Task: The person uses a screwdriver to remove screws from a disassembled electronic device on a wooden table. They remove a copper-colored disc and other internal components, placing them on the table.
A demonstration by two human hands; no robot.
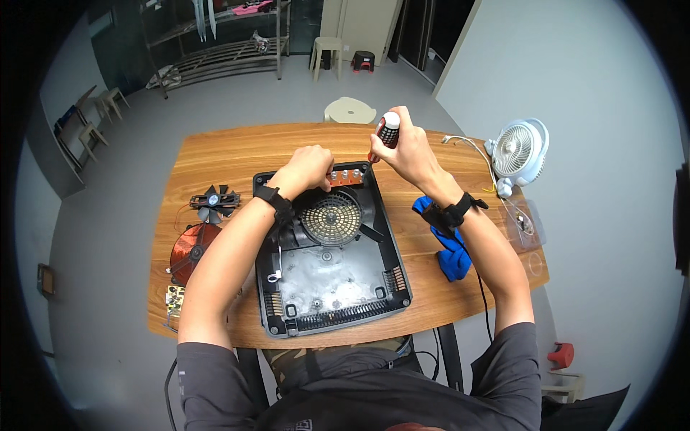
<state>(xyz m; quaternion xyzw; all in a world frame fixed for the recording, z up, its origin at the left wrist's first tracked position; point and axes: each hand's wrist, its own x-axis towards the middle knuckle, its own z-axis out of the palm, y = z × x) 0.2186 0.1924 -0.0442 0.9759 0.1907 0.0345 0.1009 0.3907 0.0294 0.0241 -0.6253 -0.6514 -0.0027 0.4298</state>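
Observation:
The black plastic housing (327,269) of what looks like an induction cooker lies open side up on the table in front of me. A round vent grille (330,218) sits in its far half. Along the far wall is a narrow orange-brown circuit board (347,177) with several round buttons. My left hand (307,169) is closed, its fingertips pinching the board's left end. My right hand (410,149) grips a screwdriver (389,129) with a red, black and white handle, tilted down toward the housing's far right corner. The tip is too small to make out.
Left of the housing lie a black fan (214,203), a copper coil (192,251) and a circuit board with components (175,300). To the right are a blue cloth (453,255), a clear plastic box (523,226) and a light blue fan (519,151) with a cable.

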